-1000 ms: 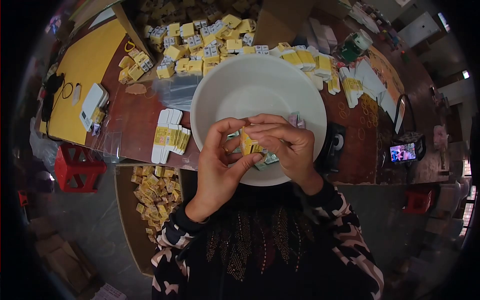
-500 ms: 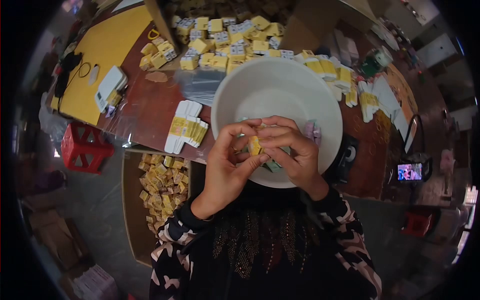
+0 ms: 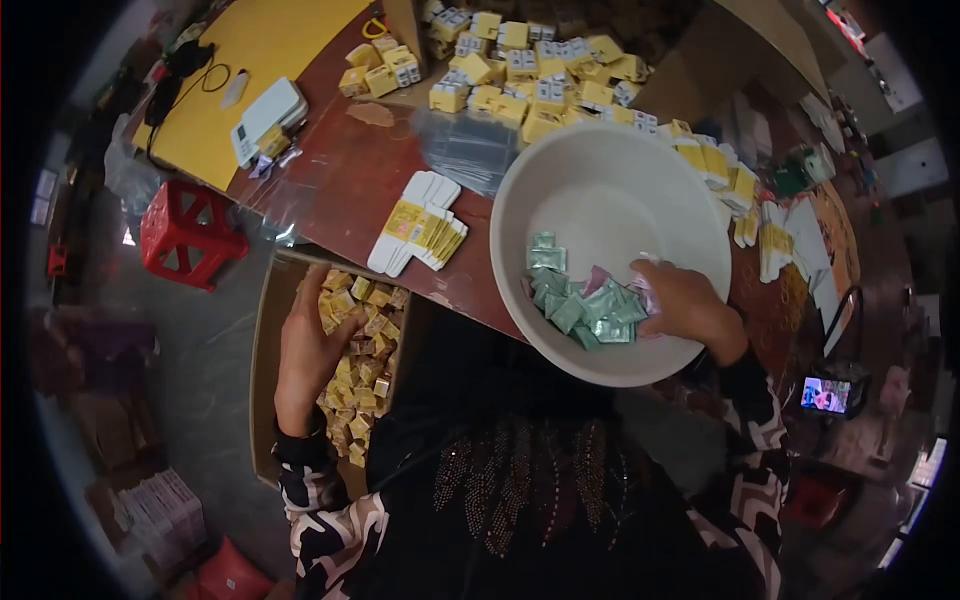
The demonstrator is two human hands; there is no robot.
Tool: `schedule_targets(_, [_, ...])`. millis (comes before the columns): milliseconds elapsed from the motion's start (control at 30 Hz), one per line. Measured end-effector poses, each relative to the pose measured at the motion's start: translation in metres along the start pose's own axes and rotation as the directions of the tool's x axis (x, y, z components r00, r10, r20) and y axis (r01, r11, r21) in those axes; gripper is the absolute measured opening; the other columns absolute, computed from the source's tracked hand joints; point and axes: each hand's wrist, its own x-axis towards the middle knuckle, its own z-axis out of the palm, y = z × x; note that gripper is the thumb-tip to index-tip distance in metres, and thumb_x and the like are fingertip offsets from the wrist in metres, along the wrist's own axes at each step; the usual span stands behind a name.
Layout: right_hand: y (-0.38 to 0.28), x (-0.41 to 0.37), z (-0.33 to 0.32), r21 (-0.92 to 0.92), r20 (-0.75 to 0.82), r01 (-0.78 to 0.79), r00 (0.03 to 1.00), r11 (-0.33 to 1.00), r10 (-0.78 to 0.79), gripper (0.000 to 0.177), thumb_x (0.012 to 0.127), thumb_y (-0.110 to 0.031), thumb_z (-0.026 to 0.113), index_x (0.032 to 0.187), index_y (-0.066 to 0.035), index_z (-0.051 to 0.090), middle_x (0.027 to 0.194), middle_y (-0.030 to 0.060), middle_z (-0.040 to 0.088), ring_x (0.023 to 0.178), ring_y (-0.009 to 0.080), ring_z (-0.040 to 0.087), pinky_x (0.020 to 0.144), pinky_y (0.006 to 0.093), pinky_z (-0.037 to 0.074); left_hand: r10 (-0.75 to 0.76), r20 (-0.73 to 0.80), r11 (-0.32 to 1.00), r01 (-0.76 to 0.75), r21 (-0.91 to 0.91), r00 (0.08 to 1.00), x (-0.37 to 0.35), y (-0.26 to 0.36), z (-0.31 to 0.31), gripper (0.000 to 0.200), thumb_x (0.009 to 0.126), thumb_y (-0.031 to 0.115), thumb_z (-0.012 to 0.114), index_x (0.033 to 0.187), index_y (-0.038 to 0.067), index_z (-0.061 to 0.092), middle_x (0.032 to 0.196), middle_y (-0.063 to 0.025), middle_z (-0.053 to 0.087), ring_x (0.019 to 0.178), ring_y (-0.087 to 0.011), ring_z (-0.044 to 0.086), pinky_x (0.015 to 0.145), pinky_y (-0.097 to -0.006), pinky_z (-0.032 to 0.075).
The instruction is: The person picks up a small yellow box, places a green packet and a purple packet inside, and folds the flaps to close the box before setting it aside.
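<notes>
My left hand (image 3: 308,345) is over the floor-level carton, its thumb and fingers spread and nothing seen between them. Below it lies a heap of small yellow boxes (image 3: 365,375). Inside the white basin (image 3: 515,215), my right hand (image 3: 695,310) has its fingers and thumb around pink sachets (image 3: 645,290) by the right wall. Green sachets (image 3: 585,305) are piled just left of that hand, with a pink one among them. The right fingertips are partly hidden, so how many sachets they hold cannot be made out.
Flattened yellow-and-white cartons (image 3: 420,225) lie on the red table left of the basin. Yellow boxes (image 3: 545,90) are heaped at the back. A white scale (image 3: 270,115) stands at the left, a red stool (image 3: 190,235) beside the table. A lit phone (image 3: 826,394) is at the right.
My hands were together over the basin around a small yellow box. Now they are apart: the left over the carton without that box, the right down among the sachets. The view has shifted.
</notes>
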Motion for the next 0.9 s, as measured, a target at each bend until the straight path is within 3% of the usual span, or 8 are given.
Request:
schedule_targets(133, [-0.026,0.025,0.015,0.069,0.034,-0.195,0.981,0.978,0.193,0.079,0.069,-0.016,0.083,0.136,-0.005,0.044,0.125,0.0218,0.059,0.109,0.0426,0.058,0.091,0.0431,0.049,0.137,-0.143,0.990,-0.135,0.026,0.980,0.052,0.024,0.043,0.074,0.080,0.021,0.081,0.141,0.005,0.043,0.127,-0.0252,0.060,0.113,-0.0420,0.061,0.089,-0.0457,0.052])
schedule_targets(200, [-0.025,0.031,0.028,0.115,-0.325,0.118,0.943,0.986,-0.075,0.076,0.070,-0.017,0.083,0.135,-0.007,0.045,0.113,0.0211,0.061,0.100,0.0410,0.061,0.085,0.0438,0.050,0.078,-0.118,0.997,-0.079,-0.004,0.990,0.074,0.034,0.060,0.076,0.079,0.022,0.082,0.141,0.006,0.041,0.113,-0.0245,0.066,0.102,-0.0427,0.065,0.082,-0.0479,0.053])
schedule_targets(333, [-0.040,0.028,0.009,0.208,-0.404,0.174,0.912,0.963,-0.077,0.062,0.072,-0.018,0.084,0.127,-0.009,0.054,0.100,0.0167,0.062,0.089,0.0367,0.063,0.078,0.0428,0.050,0.032,0.004,0.998,-0.032,0.061,0.999,0.096,0.029,0.081,0.086,0.072,0.025,0.085,0.140,0.004,0.038,0.092,-0.0222,0.068,0.087,-0.0431,0.067,0.073,-0.0494,0.053])
schedule_targets(400, [-0.041,0.022,0.000,0.187,-0.330,0.018,0.943,0.982,0.045,0.044,0.074,-0.020,0.084,0.111,-0.009,0.064,0.090,0.0129,0.060,0.081,0.0316,0.062,0.073,0.0395,0.049,-0.004,0.003,0.998,0.003,0.066,1.000,0.101,0.023,0.083,0.087,0.072,0.026,0.085,0.141,0.003,0.038,0.092,-0.0226,0.068,0.087,-0.0430,0.067,0.073,-0.0496,0.053])
schedule_targets(500, [-0.036,0.022,0.004,0.270,-0.356,0.067,0.934,0.961,0.035,0.029,0.077,-0.019,0.082,0.101,-0.008,0.069,0.086,0.0107,0.059,0.077,0.0286,0.060,0.070,0.0378,0.047,-0.039,-0.005,0.997,0.039,0.062,0.999,0.099,0.033,0.083,0.089,0.071,0.026,0.085,0.142,0.002,0.037,0.091,-0.0235,0.068,0.086,-0.0429,0.067,0.073,-0.0495,0.054])
schedule_targets(733, [-0.038,0.021,0.008,0.287,-0.381,0.147,0.924,0.947,-0.028,0.027,0.081,-0.017,0.078,0.106,-0.009,0.070,0.083,0.0103,0.059,0.076,0.0276,0.060,0.070,0.0361,0.047,0.021,0.052,0.996,-0.025,0.081,0.998,0.097,0.036,0.085,0.099,0.071,0.025,0.084,0.149,0.002,0.028,0.091,-0.0250,0.067,0.082,-0.0419,0.067,0.072,-0.0481,0.054])
schedule_targets(833, [-0.048,0.014,-0.004,0.382,-0.243,0.063,0.969,0.922,0.035,0.027,0.082,-0.015,0.076,0.107,-0.007,0.069,0.091,0.0117,0.063,0.083,0.0298,0.063,0.075,0.0363,0.050,-0.055,0.056,0.997,0.051,0.055,0.997,0.094,0.041,0.082,0.101,0.071,0.022,0.085,0.151,0.001,0.026,0.095,-0.0235,0.068,0.083,-0.0401,0.068,0.071,-0.0460,0.055])
schedule_targets(900, [-0.047,0.012,-0.005,0.106,-0.518,0.200,0.847,0.974,-0.117,0.029,0.083,-0.014,0.075,0.110,-0.006,0.069,0.101,0.0136,0.066,0.093,0.0312,0.065,0.082,0.0372,0.052,-0.044,-0.001,0.999,0.044,0.019,0.999,0.088,0.049,0.070,0.100,0.071,0.018,0.084,0.151,0.001,0.027,0.095,-0.0219,0.068,0.082,-0.0389,0.068,0.071,-0.0447,0.055])
